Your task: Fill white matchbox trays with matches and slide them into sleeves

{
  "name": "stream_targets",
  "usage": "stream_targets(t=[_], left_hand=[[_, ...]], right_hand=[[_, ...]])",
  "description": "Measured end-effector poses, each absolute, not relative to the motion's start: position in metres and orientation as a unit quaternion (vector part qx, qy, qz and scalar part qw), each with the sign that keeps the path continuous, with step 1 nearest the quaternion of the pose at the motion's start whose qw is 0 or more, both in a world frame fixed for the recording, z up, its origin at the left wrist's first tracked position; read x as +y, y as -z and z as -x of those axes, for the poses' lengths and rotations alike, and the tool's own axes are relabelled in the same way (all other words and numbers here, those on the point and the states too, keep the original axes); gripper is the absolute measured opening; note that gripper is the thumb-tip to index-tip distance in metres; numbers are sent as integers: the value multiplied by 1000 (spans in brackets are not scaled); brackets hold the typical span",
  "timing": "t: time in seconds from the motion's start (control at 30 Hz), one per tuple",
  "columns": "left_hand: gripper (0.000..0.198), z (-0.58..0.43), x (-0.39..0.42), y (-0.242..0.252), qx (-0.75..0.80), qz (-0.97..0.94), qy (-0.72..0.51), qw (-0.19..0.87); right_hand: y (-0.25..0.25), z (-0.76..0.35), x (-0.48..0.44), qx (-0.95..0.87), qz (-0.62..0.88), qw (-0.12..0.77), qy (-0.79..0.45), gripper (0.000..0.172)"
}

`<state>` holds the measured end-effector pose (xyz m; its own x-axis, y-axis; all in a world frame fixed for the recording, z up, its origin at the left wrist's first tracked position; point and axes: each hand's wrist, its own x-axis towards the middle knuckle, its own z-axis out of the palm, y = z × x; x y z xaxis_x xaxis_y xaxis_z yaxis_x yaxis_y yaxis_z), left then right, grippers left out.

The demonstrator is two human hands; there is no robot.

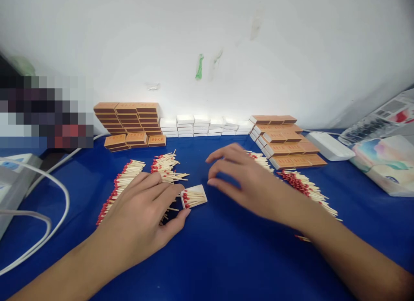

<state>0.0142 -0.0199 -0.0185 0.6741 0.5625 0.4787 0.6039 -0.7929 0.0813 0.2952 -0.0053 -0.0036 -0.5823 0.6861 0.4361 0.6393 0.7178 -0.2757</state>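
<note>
My left hand [147,208] pinches the left end of a small white matchbox tray [201,189] between thumb and index finger. Red-tipped matches [196,199] lie inside the tray, heads toward my left hand. To the right of the tray, my right hand [239,174] hovers with fingers curved and apart, nothing visible between them. Loose match piles [163,165] lie behind and partly under my left hand. Another match pile [307,191] spreads beyond my right forearm, which hides part of it.
Along the wall stand stacked brown matchboxes [127,115] at left, white trays [200,126] in the middle, and more brown matchboxes [291,149] at right. A white device [330,145] and a tissue pack [384,163] sit far right. White cables [63,189] loop at left.
</note>
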Motion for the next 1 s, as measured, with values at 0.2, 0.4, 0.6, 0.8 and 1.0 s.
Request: stream_targets(t=[0.2, 0.4, 0.6, 0.8, 1.0], left_hand=[[16, -14, -23, 20, -305, 918, 252, 24], [16, -15, -23, 21, -299, 917, 262, 30], [15, -14, -22, 21, -303, 917, 257, 34], [16, -14, -22, 20, -292, 919, 263, 46], [16, -14, -22, 20, -294, 920, 254, 45]], right_hand=[[1, -390, 49, -825, 528, 189, 72, 21], [11, -411, 64, -804, 586, 103, -4, 25], [15, -414, 69, -821, 564, 89, -12, 22], [19, -414, 72, -823, 559, 102, 11, 17], [21, -403, 69, -822, 557, 110, 36, 19]])
